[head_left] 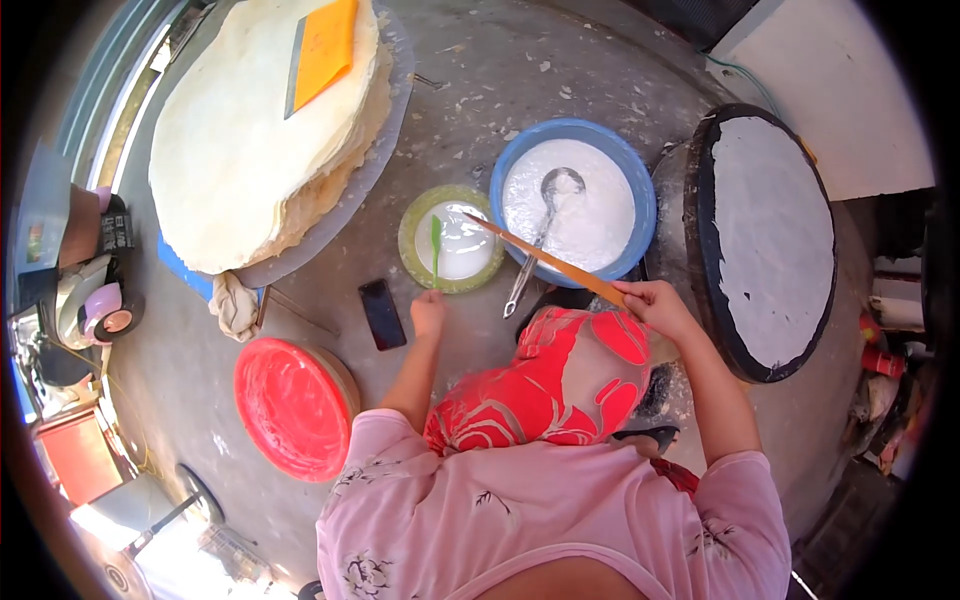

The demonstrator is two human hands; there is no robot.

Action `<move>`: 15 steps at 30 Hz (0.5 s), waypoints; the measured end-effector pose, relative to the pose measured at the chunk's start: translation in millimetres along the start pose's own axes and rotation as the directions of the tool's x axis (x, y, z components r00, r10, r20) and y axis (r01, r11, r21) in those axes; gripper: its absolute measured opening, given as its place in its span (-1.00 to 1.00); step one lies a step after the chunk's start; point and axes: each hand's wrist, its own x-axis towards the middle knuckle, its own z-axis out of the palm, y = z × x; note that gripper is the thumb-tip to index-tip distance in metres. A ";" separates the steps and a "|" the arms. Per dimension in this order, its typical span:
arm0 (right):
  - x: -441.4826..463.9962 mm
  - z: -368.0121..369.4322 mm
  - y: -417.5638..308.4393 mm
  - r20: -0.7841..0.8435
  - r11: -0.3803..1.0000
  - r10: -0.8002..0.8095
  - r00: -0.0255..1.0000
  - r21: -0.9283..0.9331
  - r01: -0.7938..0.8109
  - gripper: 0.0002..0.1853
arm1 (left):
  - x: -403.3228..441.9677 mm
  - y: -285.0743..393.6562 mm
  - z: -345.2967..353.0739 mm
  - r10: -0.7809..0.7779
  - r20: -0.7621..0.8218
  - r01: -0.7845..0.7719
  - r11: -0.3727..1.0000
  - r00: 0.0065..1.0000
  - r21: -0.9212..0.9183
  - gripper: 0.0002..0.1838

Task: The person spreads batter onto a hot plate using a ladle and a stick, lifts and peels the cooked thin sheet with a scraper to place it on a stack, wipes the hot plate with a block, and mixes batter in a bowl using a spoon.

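My left hand (428, 312) is closed on the handle of a green spatula (436, 240), whose head is over a green bowl (411, 262) of white liquid. In my right hand (648, 300) is the wide end of a long, flat wooden stick (560, 265); its pointed tip reaches over the green bowl. The stick passes above a blue basin (645, 190) of white batter, where a metal ladle (548, 215) rests with its handle over the rim. To the right stands a round black-rimmed griddle (708, 255) with a white sheet on its surface.
A tall stack of pale round sheets (240, 130) with an orange scraper (325, 50) on top stands at the upper left. A phone (382, 314) lies on the floor near a red basin (295, 410). A cloth (234, 306) hangs beside the stack.
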 end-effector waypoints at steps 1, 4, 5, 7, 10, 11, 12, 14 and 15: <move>-4.3 -2.1 2.4 -0.010 1.000 0.002 1.000 0.004 -0.002 -0.71 | 1.1 4.2 0.8 0.006 0.009 -0.006 1.000 1.000 0.002 -0.75; -12.4 -4.6 15.8 -0.076 0.974 0.027 0.997 0.228 -0.009 -0.66 | 2.6 17.6 1.7 0.040 0.009 -0.040 0.998 0.999 0.044 -0.75; -7.6 -0.9 31.0 -0.177 0.943 0.038 0.983 0.331 0.023 -0.64 | 1.2 21.5 0.6 0.100 0.053 -0.109 0.973 0.994 0.204 -0.72; -1.3 1.3 45.1 -0.331 0.929 0.049 0.942 0.362 0.078 -0.55 | -10.9 47.0 -0.5 0.169 0.120 -0.201 0.913 0.978 0.354 -0.67; 14.5 15.8 65.1 -0.425 0.887 0.091 0.901 0.445 0.121 -0.50 | -40.2 96.1 -5.8 0.195 0.152 -0.245 0.681 0.969 0.690 -0.59; 22.3 20.2 80.9 -0.398 0.857 0.027 0.917 0.481 0.184 -0.45 | -41.2 99.6 -7.6 0.491 0.146 -0.442 0.565 0.859 0.697 -0.60; 23.7 23.3 89.1 -0.407 0.853 0.027 0.913 0.486 0.191 -0.45 | -42.5 105.9 -10.2 0.738 0.139 -0.591 0.396 0.660 0.703 -0.60; 25.5 34.1 100.5 -0.301 0.789 0.016 0.953 0.589 0.173 -0.43 | -66.9 172.2 -25.0 0.841 0.151 -0.772 0.387 0.520 0.505 -0.62; 28.5 39.7 108.8 -0.343 0.794 -0.050 0.938 0.556 0.245 -0.40 | -83.6 208.3 -35.0 0.778 0.144 -0.761 0.527 0.611 0.379 -0.64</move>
